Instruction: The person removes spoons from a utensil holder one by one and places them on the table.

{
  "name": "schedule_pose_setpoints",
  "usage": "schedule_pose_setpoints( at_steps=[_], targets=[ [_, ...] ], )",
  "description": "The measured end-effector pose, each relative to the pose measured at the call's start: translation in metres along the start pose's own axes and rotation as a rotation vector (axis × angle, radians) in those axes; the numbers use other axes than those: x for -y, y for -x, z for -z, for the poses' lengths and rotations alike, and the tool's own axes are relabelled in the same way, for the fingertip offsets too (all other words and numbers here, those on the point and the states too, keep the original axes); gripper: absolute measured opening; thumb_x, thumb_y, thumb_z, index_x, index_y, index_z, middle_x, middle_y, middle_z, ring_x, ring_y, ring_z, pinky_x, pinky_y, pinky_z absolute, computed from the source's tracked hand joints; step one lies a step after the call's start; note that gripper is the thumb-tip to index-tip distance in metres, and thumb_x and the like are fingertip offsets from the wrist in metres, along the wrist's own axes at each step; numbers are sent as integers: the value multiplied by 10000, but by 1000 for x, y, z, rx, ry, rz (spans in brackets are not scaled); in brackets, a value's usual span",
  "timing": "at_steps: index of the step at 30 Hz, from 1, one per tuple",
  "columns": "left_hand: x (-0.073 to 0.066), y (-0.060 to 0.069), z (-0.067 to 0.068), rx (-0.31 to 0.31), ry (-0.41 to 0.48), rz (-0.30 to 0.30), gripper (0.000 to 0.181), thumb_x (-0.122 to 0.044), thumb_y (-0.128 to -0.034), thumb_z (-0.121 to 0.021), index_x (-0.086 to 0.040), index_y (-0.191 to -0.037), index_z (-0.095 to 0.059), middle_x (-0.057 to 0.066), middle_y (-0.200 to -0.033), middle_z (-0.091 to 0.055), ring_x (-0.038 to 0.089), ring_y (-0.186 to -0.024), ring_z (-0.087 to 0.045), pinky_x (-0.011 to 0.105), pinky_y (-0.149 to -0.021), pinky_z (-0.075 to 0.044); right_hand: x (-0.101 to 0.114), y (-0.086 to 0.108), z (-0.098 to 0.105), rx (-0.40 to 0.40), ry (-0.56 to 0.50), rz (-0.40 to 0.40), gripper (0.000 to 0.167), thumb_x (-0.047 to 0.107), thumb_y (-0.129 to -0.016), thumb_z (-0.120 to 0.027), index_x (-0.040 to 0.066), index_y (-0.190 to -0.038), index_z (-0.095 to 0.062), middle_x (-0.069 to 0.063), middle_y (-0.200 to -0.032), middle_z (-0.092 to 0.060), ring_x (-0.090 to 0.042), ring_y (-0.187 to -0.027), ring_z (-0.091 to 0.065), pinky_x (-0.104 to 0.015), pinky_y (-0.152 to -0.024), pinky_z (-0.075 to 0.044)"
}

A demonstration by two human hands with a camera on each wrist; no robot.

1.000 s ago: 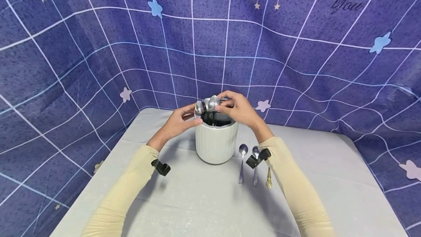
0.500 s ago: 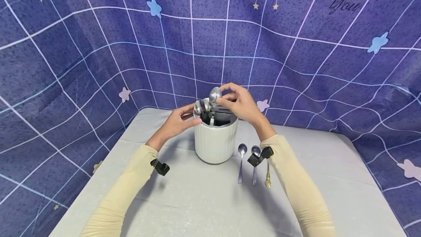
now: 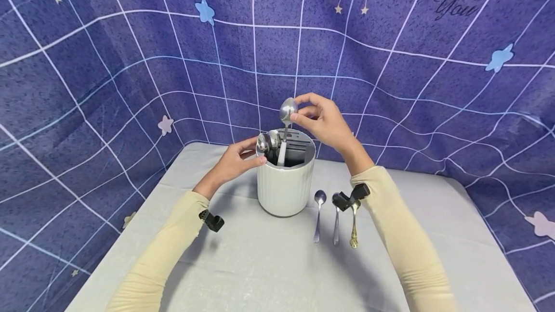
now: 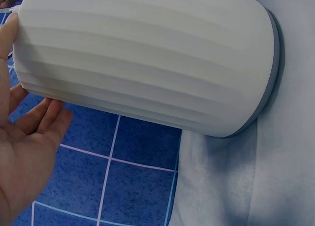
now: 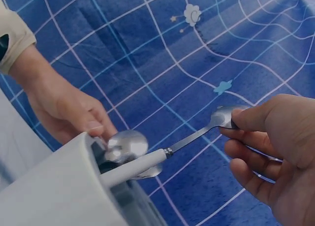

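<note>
In the head view my right hand (image 3: 324, 118) pinches a spoon (image 5: 224, 116) by its bowl. The spoon's white handle (image 3: 282, 153) points down, its lower end inside a white ribbed utensil holder (image 3: 284, 191). My left hand (image 3: 234, 162) grips the holder's left side near the top, thumb at the front rim, as the left wrist view also shows. Beside that thumb, other spoons (image 3: 262, 142) stand in the holder with their bowls above the rim. Their handles are hidden inside.
On the pale cloth-covered table (image 3: 243, 264), right of the holder, lie a silver spoon (image 3: 318, 215), a second silver spoon (image 3: 336, 227) and a gold-handled spoon (image 3: 354, 230). A blue grid-patterned curtain (image 3: 277, 52) hangs behind. Slots (image 3: 299, 143) show in the holder's top.
My right hand has moved up and slightly right, drawing the spoon upward so its white handle now shows. The left hand stays at the holder. The gold-handled spoon is more fully visible.
</note>
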State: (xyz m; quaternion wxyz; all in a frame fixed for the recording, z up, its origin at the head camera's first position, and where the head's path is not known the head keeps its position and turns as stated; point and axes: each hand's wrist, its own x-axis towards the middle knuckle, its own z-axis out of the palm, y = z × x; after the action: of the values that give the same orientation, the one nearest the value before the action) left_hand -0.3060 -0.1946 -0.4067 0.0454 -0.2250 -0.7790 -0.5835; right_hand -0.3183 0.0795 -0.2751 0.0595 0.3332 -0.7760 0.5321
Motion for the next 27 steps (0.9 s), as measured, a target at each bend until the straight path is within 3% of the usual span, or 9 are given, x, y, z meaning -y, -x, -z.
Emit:
schedule_pose_setpoints(
  at_steps=[7, 13, 15, 18, 21, 27],
  targets=[
    [-1, 0, -1, 2, -7, 8, 673, -105, -916, -757, -8, -1515, -465, 218, -1386, -600, 339, -1332, -543, 452, -1192, -415, 12, 0, 15, -70, -16, 22, 300, 75, -948, -731, 22, -1232, -648, -125, -921, -775, -124, -813, -708, -226, -701, -537],
    [0, 0, 1, 6, -6, 5, 667, -99, -926, -750, -5, -1518, -458, 224, -1409, -587, 347, -1354, -527, 456, -1205, -395, 24, 2, 36, -127, -103, 38, 279, 20, -940, -720, -44, -1202, -645, -13, -845, -779, -83, -773, -695, -159, -650, -528],
    [0, 0, 1, 11, -4, 4, 667, -101, -929, -748, -3, -1520, -454, 228, -1414, -582, 351, -1359, -522, 458, -1208, -391, 28, 4, 45, -142, -124, 30, 272, 6, -937, -715, -53, -1194, -646, 14, -820, -775, -90, -802, -713, -152, -702, -560],
    [0, -1, 1, 9, -6, 6, 667, -105, -926, -751, -3, -1517, -458, 227, -1416, -581, 347, -1357, -524, 451, -1204, -398, 33, 9, 56, -146, -109, 3, 277, 11, -938, -714, -40, -1203, -651, 32, -816, -772, -88, -808, -718, -160, -701, -573],
    [0, -1, 1, 7, -6, 3, 669, -108, -919, -758, -2, -1512, -466, 223, -1414, -584, 340, -1349, -533, 443, -1196, -411, 34, 16, 65, -135, -80, -35, 297, 11, -943, -705, -44, -1228, -643, 38, -836, -774, -74, -842, -731, -183, -776, -602],
    [1, 0, 0, 7, 1, -9, 664, -98, -917, -754, -3, -1510, -470, 226, -1398, -595, 342, -1332, -542, 459, -1197, -407, 23, 33, 83, -104, 24, -111, 324, 49, -965, -685, -50, -1268, -628, 59, -843, -765, -50, -812, -702, -162, -750, -571]
  ],
)
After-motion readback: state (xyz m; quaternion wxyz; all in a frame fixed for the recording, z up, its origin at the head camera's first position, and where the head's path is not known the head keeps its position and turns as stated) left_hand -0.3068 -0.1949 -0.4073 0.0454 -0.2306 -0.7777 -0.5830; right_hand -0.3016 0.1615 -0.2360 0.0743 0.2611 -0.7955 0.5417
